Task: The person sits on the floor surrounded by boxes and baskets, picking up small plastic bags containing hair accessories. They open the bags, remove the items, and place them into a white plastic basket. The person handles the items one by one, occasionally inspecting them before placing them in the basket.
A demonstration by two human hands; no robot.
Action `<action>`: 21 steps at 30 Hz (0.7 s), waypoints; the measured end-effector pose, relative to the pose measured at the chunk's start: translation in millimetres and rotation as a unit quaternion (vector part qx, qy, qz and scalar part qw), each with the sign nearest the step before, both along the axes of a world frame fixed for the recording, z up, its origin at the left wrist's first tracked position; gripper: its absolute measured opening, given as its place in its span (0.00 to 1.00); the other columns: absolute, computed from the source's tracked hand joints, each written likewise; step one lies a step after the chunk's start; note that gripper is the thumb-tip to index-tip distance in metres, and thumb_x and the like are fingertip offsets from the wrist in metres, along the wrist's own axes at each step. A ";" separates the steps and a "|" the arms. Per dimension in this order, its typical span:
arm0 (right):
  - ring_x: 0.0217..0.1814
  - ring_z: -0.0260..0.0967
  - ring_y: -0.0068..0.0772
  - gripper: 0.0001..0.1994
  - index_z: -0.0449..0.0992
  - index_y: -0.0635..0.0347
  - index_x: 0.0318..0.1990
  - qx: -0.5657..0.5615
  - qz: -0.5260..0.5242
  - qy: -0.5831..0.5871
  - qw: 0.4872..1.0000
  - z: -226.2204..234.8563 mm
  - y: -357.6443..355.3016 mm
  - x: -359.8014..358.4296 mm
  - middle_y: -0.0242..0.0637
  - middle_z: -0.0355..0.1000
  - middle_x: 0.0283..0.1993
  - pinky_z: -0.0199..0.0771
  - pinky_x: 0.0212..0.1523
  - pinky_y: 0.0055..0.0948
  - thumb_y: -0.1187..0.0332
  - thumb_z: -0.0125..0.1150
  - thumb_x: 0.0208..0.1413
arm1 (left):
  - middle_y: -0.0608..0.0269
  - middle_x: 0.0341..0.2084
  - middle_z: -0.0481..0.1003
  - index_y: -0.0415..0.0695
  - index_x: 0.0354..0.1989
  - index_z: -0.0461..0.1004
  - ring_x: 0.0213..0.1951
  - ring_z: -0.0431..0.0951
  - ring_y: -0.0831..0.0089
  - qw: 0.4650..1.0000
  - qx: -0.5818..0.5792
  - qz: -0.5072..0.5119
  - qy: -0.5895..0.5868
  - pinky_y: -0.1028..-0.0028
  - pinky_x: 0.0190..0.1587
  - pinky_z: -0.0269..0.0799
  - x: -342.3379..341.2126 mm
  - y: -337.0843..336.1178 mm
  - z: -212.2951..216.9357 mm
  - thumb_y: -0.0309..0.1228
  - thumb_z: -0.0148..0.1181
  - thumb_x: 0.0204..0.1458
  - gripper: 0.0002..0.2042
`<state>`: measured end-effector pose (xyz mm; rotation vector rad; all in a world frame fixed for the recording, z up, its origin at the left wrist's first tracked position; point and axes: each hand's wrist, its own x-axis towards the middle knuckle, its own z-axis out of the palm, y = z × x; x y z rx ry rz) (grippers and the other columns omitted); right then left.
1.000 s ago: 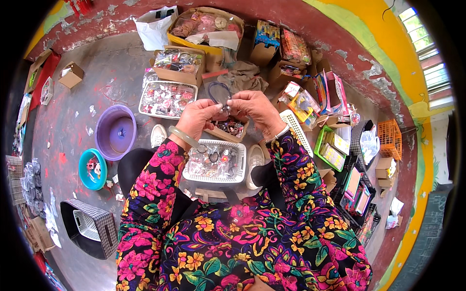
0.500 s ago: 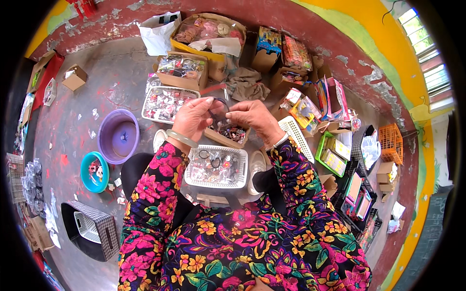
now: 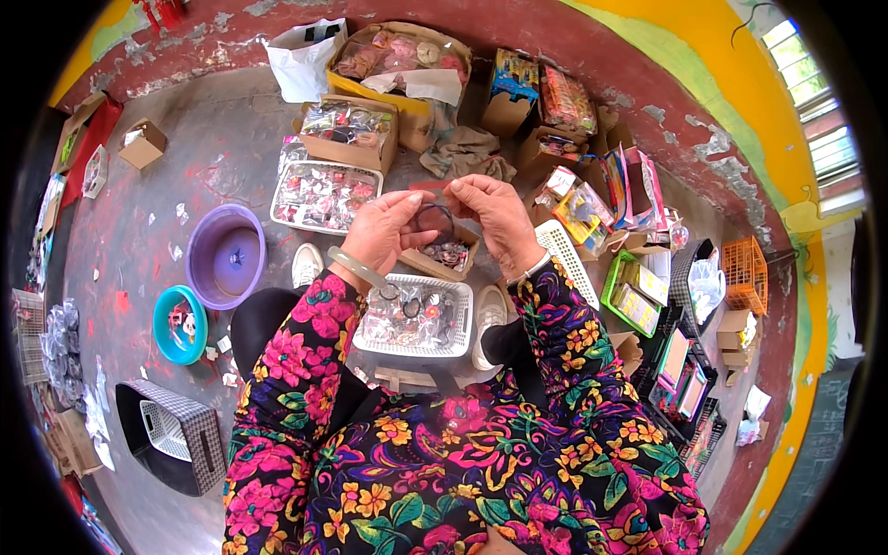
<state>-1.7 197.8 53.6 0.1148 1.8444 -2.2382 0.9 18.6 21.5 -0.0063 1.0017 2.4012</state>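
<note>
Cluttered concrete floor (image 3: 148,194); both hands (image 3: 444,227) now raised higher, pinching a dark ring (image 3: 433,220) between them

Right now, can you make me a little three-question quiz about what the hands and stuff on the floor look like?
1. True or false: both hands, left hand and right hand, pinch one thin dark elastic ring.
2. What lies straight beneath the ring? A) small open cardboard box of tiny pieces B) round purple plastic basin C) orange plastic crate
3. Fill in: on the person's lap rests a white plastic ____ of packets.

Key: 1 true. 2 A. 3 basket.
</note>
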 end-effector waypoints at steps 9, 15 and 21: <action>0.27 0.63 0.16 0.08 0.74 0.64 0.31 0.027 -0.030 0.035 0.999 -3.5 -2.3 0.1 0.29 0.70 0.25 0.64 0.29 0.15 0.68 0.56 0.53 | 0.56 0.38 0.72 0.33 0.41 0.68 0.39 0.73 0.72 0.999 0.050 0.015 0.011 0.74 0.45 0.72 -1.0 2.4 -8.0 0.28 0.46 0.56 0.11; 0.28 0.65 0.19 0.05 0.74 0.63 0.31 0.129 -0.151 0.152 0.968 -5.4 7.1 -8.2 0.30 0.70 0.26 0.64 0.31 0.17 0.71 0.55 0.51 | 0.56 0.37 0.72 0.32 0.41 0.68 0.39 0.74 0.70 0.998 0.056 0.024 -0.003 0.72 0.45 0.72 -2.1 -0.5 -13.1 0.26 0.45 0.56 0.10; 0.32 0.67 0.36 0.04 0.76 0.56 0.29 0.425 -0.057 0.450 0.783 12.0 -14.1 8.7 0.35 0.70 0.29 0.65 0.33 0.29 0.73 0.57 0.43 | 0.57 0.36 0.72 0.33 0.41 0.68 0.38 0.75 0.70 1.000 0.004 0.012 -0.021 0.73 0.44 0.73 -2.4 7.8 -13.7 0.26 0.45 0.56 0.10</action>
